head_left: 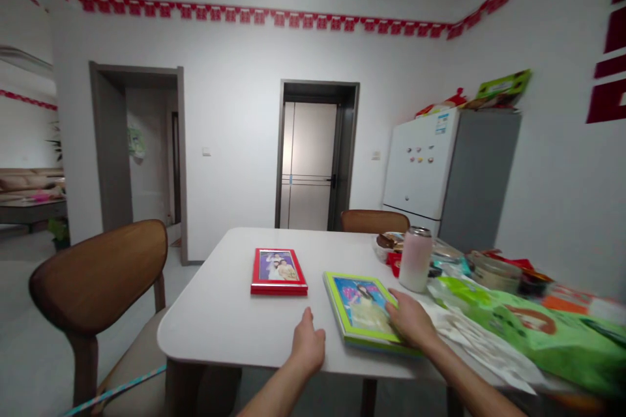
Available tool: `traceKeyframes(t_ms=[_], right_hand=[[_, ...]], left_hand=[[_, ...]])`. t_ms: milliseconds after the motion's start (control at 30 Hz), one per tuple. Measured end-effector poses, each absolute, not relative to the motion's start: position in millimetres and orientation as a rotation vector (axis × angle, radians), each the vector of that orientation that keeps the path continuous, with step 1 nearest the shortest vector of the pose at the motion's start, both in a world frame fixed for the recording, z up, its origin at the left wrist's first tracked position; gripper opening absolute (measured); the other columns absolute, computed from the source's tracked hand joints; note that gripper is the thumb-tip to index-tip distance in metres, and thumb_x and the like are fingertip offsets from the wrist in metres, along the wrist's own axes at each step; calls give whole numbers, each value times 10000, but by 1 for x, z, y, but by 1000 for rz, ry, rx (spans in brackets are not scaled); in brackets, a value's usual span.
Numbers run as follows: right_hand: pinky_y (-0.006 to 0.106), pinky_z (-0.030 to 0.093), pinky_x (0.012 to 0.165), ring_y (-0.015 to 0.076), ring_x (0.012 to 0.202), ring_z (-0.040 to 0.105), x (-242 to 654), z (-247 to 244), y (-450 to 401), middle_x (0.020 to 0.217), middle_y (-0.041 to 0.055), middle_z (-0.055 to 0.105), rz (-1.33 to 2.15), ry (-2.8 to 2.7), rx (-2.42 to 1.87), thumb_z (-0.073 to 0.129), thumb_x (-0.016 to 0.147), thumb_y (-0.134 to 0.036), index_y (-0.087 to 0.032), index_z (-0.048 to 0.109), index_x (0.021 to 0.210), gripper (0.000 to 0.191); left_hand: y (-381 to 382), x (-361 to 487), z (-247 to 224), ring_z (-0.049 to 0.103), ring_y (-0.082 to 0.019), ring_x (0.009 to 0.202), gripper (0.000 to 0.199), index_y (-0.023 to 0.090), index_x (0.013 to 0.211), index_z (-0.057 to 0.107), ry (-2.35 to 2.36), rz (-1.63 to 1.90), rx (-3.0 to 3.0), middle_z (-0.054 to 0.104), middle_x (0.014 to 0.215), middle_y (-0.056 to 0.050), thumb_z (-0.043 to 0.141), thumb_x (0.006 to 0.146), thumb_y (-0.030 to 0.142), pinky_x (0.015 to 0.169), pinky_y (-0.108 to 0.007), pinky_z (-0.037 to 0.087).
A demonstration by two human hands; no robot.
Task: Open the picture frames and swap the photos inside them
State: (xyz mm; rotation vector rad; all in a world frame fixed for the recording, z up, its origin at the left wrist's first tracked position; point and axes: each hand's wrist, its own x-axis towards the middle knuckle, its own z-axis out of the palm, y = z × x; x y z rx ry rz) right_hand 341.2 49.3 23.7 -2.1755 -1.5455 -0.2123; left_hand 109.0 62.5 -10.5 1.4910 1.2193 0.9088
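Note:
A green photo frame [337,303] lies on the right half of the white table, tilted slightly toward me, with a picture of a person in a pale yellow dress. My right hand [415,320] grips its right edge; part of the fingers is hidden. To the left of that frame, my left hand [309,344] hovers over the table's front edge, holding nothing, its index finger stretched forward and thumb apart. Farther back lies a red photo frame [278,289] with a wedding picture, apart from both hands.
A pink-white tumbler [415,260] stands beyond my right hand. Green packaging [552,339], white tissue [479,339] and a glass bowl [493,273] crowd the right side of the white table [210,313]. Wooden chairs stand at the left [107,273] and the far side [374,219].

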Motion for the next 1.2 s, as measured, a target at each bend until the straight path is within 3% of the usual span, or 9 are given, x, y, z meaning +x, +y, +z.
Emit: traceKeyframes(t_ms=[100,200,333,400,533,700,867,1000,1200], right_hand=[[295,307,912,204,1059,465,284,24,73,1163,140,514,-217,-1790,-1997,345,758,-233,-62,482,1128,430],[259,307,907,172,1076,447,218,20,106,1185,81,506,-152,-1997,-1837,413,728,-236,-142,463,1152,437],[325,313,881,217,1119,386,159,15,143,1250,77,432,-129,-2109,-1755,525,639,-215,-195,417,1177,549],[351,304,870,239,1092,396,145,14,149,1194,109,471,-144,-2128,-1753,520,633,-182,-167,466,1120,490],[356,299,840,236,997,440,134,16,131,1023,128,546,-203,-2182,-1711,434,694,-167,-140,558,926,264],[321,346,789,211,892,480,124,9,82,911,88,570,-156,-2270,-1560,502,637,-186,-154,569,805,184],[368,316,907,221,1032,451,124,8,48,1089,120,528,256,-1966,-1323,503,663,-249,-148,560,923,284],[399,301,942,220,1126,400,124,38,23,1208,118,459,696,-1537,-1113,487,697,-393,-177,421,1158,513],[359,466,714,216,930,562,146,74,-17,1123,100,545,1170,-907,-887,454,717,-471,-247,232,1270,636]], left_hand=[[76,79,-13,352,-137,1166,554,23,1247,255,1246,979,1396,345,1292,-167,411,716,-2,942,-183,252],[84,52,-10,352,-118,1165,536,29,1251,239,1264,1038,1277,332,1299,-168,386,736,3,914,-155,282],[89,30,-8,394,-118,1136,507,58,1226,293,1249,1102,1112,361,1281,-167,411,734,19,863,-142,331],[91,22,-10,437,-132,1101,482,50,1203,322,1222,1135,1024,393,1255,-182,431,733,37,823,-156,369],[92,15,-14,561,-152,925,392,81,1118,406,1136,1217,831,536,1099,-155,490,737,129,699,-195,436],[82,16,-15,609,-140,733,145,129,882,521,972,1349,649,628,808,-73,472,758,186,640,-230,459],[60,16,-2,608,-161,740,162,151,866,514,863,1536,645,632,793,-57,529,704,147,691,-271,467],[30,14,27,577,-177,861,266,153,935,532,847,1667,978,625,905,-68,574,673,160,792,-279,439],[-19,10,43,554,-182,910,301,205,1035,532,847,1652,2194,602,993,-69,477,743,154,788,-291,460]])
